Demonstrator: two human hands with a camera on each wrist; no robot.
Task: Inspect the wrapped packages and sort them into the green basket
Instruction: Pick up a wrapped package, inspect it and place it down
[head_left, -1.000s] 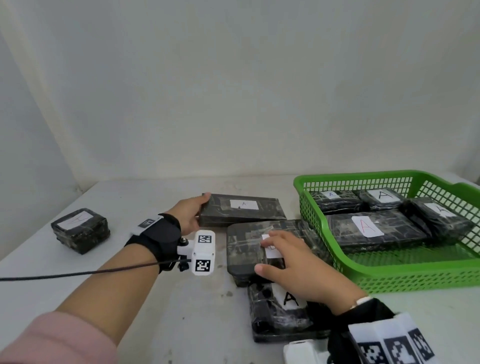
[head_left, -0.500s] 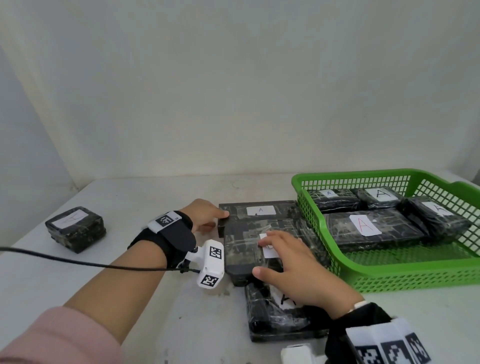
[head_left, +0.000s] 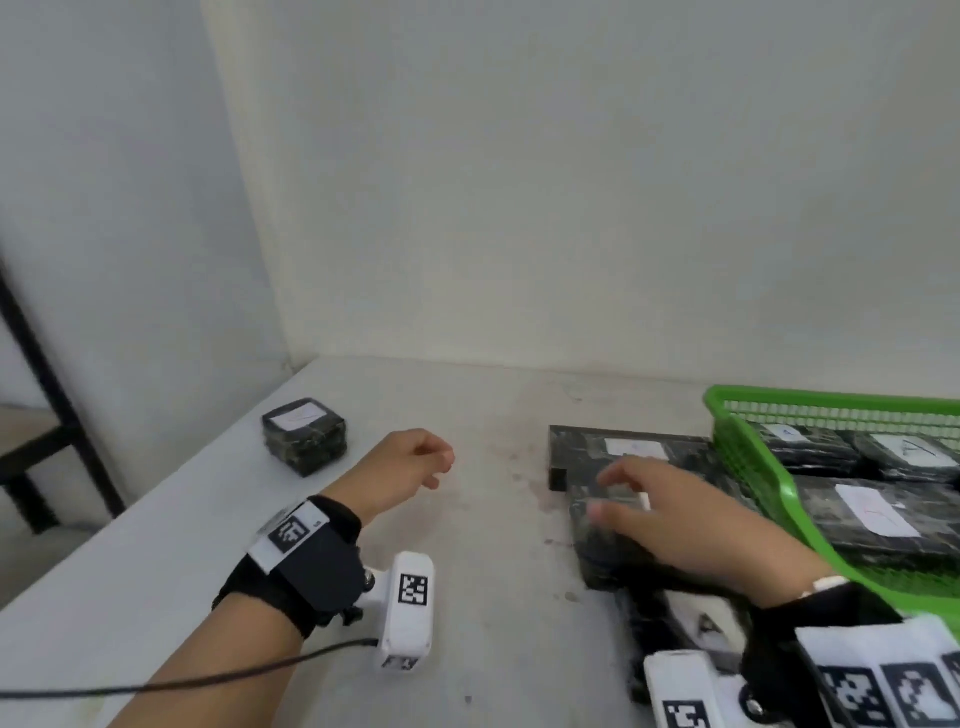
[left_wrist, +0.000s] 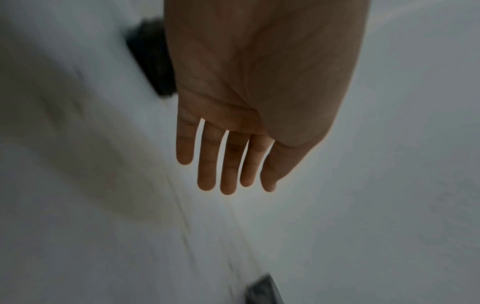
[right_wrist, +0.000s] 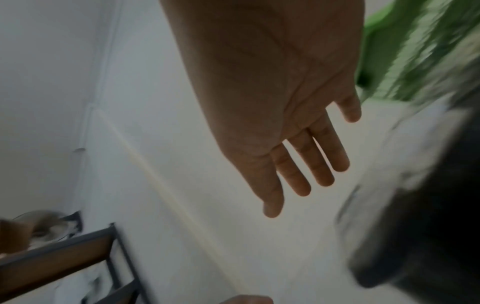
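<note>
Three black wrapped packages lie stacked beside the green basket (head_left: 753, 462): a far flat one (head_left: 631, 449) with a white label, a middle one (head_left: 602, 545), and a near one (head_left: 691, 623) marked A. My right hand (head_left: 613, 493) hovers over the middle one with straight fingers (right_wrist: 322, 164) and holds nothing. My left hand (head_left: 436, 467) is open above the bare table, between the far flat package and a small square package (head_left: 304, 435) at the left; its fingers (left_wrist: 228, 164) are straight and empty. The basket holds several labelled packages (head_left: 878, 519).
The white table (head_left: 467, 597) ends at a left edge near the small package. Beyond it stands a black metal frame (head_left: 31, 358), seen as a wood-and-metal shelf (right_wrist: 57, 255) in the right wrist view. A plain wall rises behind the table.
My left hand pushed the far flat package right against the basket, let it go and drew back left, empty. The head view swung left. My right hand stayed over the middle package.
</note>
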